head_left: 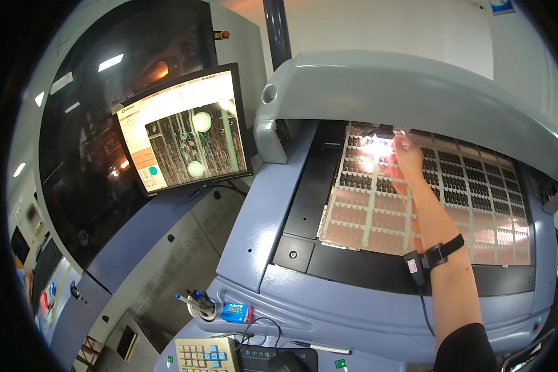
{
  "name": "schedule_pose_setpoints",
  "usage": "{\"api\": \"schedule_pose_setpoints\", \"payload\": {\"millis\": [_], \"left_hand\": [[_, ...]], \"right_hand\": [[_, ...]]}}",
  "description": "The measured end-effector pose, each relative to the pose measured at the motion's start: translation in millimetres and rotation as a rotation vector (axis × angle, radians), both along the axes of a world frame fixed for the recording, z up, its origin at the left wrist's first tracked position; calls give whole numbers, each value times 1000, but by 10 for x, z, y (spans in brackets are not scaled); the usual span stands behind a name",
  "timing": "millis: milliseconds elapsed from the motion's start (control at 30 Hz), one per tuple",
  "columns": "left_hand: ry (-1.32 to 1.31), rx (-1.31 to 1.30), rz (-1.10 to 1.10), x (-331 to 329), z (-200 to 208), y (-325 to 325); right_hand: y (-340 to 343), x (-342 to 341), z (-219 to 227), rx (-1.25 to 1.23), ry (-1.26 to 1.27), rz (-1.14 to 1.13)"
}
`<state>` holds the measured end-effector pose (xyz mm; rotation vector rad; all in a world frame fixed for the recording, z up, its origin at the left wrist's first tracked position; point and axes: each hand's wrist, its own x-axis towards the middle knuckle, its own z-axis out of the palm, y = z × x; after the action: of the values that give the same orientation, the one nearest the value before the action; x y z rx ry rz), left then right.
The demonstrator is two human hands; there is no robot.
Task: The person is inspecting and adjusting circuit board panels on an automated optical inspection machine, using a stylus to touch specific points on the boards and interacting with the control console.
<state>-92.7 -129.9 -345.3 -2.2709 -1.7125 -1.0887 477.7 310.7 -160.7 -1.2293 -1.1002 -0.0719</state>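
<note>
My right hand (408,154) reaches far over a large copper-coloured circuit board panel (347,215) lying on the machine's black bed. Its fingers look curled together at the panel's far part, right beside a bright light (378,147) under the grey gantry. What the fingertips hold, if anything, is lost in the glare. Around my right wrist sits a black strap (443,251) with a small black box (413,268) and a cable hanging from it. Rows of dark, repeated patterns cover much of the panel. My left hand is out of view.
A grey gantry cover (403,84) spans the bed. At left a tilted monitor (192,139) shows a magnified picture with two pale round spots. In front are a pen cup (203,308), blue box (235,312), keyboard (206,356), dark mouse (286,362) and a pen (321,347).
</note>
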Motion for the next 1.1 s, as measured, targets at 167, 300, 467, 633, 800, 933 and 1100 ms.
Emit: {"api": "schedule_pose_setpoints", "payload": {"millis": [167,300,467,633,800,933,1100], "left_hand": [[-3,-48,40,37,70,1],[-35,-43,-27,24,30,65],[-23,26,-7,24,49,9],[-29,47,5,41,22,50],[-39,64,8,49,27,73],[-34,66,4,41,21,68],[-34,50,7,31,8,54]], "right_hand": [[117,279,-109,-12,-83,-48],[159,503,-129,47,-73,-14],[76,177,-106,-6,-41,19],[-41,179,-20,-44,-129,-72],[-22,245,-28,-16,-157,-140],[-56,223,-3,-53,-225,-181],[-81,199,7,-84,-190,-151]]}}
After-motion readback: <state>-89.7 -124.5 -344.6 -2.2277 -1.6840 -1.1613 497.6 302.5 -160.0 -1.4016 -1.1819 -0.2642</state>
